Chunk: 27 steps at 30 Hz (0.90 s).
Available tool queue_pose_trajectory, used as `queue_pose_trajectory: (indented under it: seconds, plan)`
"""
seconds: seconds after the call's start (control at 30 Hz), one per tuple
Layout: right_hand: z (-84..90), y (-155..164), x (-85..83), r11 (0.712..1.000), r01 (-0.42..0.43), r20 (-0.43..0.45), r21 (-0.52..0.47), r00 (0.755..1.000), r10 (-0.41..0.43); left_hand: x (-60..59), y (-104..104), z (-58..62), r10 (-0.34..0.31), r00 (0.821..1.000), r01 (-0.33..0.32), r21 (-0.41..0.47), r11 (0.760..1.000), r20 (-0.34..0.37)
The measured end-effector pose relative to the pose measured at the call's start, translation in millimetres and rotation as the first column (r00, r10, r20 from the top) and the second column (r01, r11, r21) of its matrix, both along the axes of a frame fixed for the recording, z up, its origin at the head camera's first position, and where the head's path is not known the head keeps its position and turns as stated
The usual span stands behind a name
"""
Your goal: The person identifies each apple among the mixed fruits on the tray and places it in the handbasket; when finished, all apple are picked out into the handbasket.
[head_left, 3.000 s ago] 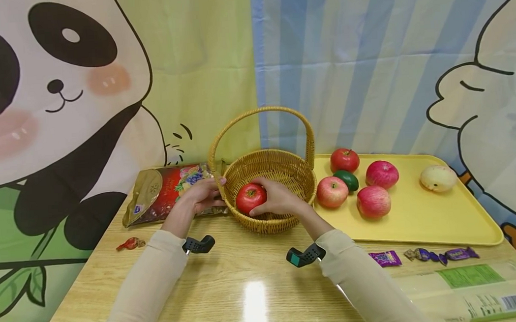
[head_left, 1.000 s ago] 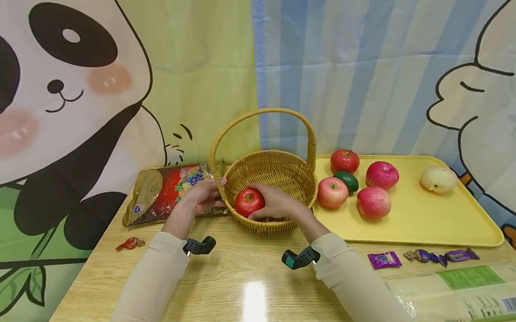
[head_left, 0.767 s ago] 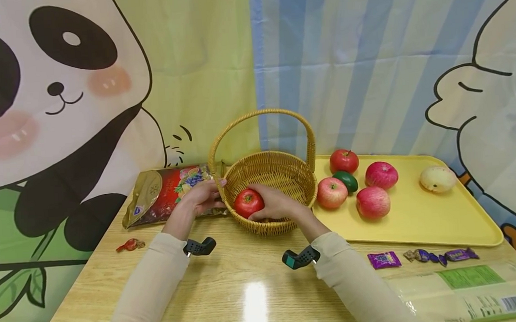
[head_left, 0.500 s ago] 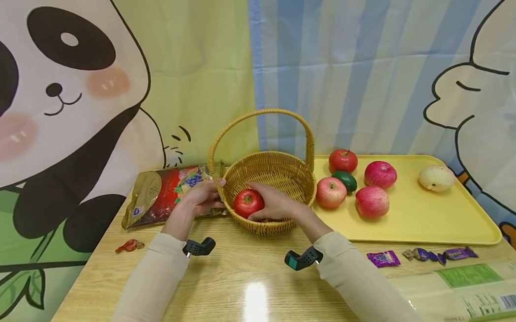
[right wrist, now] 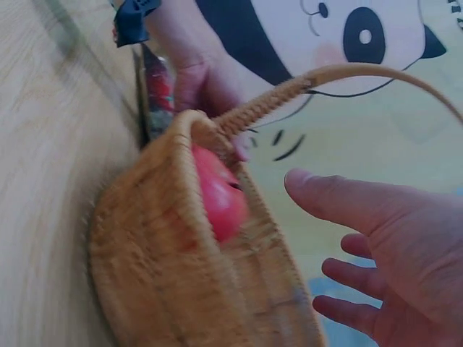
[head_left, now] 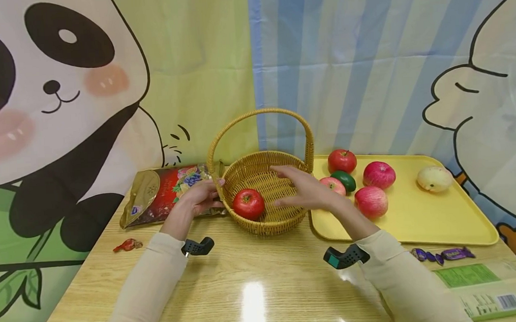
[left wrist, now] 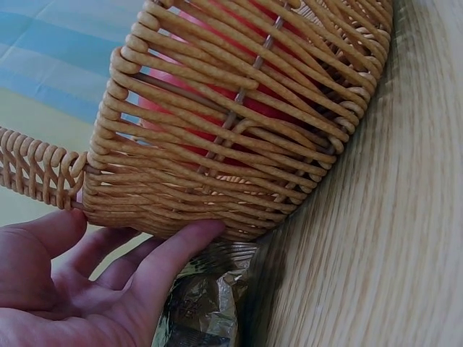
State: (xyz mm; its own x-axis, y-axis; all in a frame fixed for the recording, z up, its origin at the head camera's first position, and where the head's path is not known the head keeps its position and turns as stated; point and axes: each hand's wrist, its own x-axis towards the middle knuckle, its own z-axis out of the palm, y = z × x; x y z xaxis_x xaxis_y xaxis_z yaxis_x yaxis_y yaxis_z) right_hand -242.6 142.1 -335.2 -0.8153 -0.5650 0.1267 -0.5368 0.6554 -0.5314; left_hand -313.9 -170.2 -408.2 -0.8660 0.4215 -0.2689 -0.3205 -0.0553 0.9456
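Note:
A red apple (head_left: 248, 204) lies inside the wicker basket (head_left: 268, 228), near its left front wall. My left hand (head_left: 199, 196) holds the basket at the left base of its arched handle (left wrist: 32, 170). In the left wrist view the thumb is at the handle joint, with the fingers against the outside of the woven wall. My right hand (head_left: 306, 190) hovers over the basket's right side, thumb and fingers spread around nothing. In the right wrist view a gap separates this hand from the apple (right wrist: 221, 195).
To the right, a yellow tray (head_left: 421, 215) bears several apples (head_left: 371, 202), a dark green oval fruit (head_left: 344, 181) and a pale yellow fruit (head_left: 435, 178). A red-gold packet (head_left: 164, 196) lies left of the basket. Wrapped candies (head_left: 456, 254) and a clear-wrapped package (head_left: 492, 289) lie right front.
My right hand has let go of the apple, leaving it in the basket, and moved to the right with its fingers spread. The left hand has stayed at the basket.

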Motion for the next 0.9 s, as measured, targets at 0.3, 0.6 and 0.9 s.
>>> queue_pose_trajectory:
  seconds: [0.3,0.6,0.9]
  plan:
    - [11.4,74,10.7,0.996,0.088,-0.052,0.003,0.995,-0.087,-0.8,0,0.0,0.011,1.0,-0.011,-0.013,1.0,0.009]
    - [-12.9,126,14.0,0.988,0.144,-0.081,0.062,0.987,-0.138,0.0,-3,1.5,0.007,1.0,-0.007,-0.015,1.0,0.003]
    - [-34.9,125,4.2,0.988,0.146,-0.083,0.047,0.986,-0.142,-0.5,-1,0.5,0.02,1.0,-0.02,-0.01,1.0,0.024]
